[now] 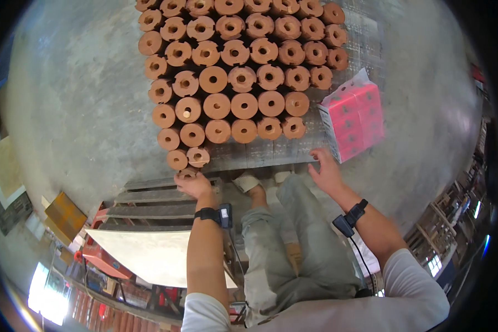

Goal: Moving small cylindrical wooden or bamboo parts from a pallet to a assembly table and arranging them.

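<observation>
Head view: left hand (195,187) curls around brown cylinder (187,172).

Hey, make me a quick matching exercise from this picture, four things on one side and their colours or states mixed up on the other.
Column one:
1. Left hand
2. Right hand
3. Wrapped package
4. Flat board

Column two:
A. Bright pink
B. Holding nothing
C. Pale cream
D. Touching a clay cylinder

Right pairs: 1-D, 2-B, 3-A, 4-C.
</observation>
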{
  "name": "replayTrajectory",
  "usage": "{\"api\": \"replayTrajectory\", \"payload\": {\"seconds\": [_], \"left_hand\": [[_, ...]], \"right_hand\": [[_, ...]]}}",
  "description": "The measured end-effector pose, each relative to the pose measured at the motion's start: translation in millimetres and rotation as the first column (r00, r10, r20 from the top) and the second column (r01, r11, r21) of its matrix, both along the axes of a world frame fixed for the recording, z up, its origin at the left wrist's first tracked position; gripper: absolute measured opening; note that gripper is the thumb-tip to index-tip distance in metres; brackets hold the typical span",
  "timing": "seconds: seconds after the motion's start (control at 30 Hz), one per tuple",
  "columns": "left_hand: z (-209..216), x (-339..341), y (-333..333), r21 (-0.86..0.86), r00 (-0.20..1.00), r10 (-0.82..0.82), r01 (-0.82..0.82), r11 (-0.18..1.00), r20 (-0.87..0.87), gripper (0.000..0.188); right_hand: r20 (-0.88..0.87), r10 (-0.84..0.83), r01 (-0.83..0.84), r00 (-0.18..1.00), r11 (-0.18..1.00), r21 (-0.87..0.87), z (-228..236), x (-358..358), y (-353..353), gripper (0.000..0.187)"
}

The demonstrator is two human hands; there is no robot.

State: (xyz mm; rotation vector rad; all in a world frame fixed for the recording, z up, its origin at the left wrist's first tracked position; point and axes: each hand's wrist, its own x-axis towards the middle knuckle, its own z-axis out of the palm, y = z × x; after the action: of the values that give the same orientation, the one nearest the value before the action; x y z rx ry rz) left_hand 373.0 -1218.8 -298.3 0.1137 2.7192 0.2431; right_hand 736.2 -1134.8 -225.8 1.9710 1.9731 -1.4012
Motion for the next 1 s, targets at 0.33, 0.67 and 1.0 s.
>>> {"api": "replayTrajectory", "payload": {"seconds": [0.33, 0.67, 1.0], "left_hand": [[46.4, 80.9, -11.6, 0.104, 0.936, -0.293, 0.278, 0.955, 0.195, 0.071], [32.1, 71.2, 34.8, 0.108, 0.628, -0.778, 0.774, 0.623, -0.009, 0.07], [46.8, 80.6, 28.5, 0.232, 0.678, -0.735, 0.714, 0.66, 0.003, 0.077]], "right_hand": [[0.004, -0.042, 0.043, 0.999, 0.998, -0.05, 0.4, 10.3, -18.8, 0.033], [-0.005, -0.043, 0.042, 0.999, 0.989, -0.14, -0.4, 8.7, -24.1, 0.032], [-0.061, -0.112, 0.117, 0.992, 0.99, 0.074, -12.1, -15.4, 16.7, 0.041]]}}
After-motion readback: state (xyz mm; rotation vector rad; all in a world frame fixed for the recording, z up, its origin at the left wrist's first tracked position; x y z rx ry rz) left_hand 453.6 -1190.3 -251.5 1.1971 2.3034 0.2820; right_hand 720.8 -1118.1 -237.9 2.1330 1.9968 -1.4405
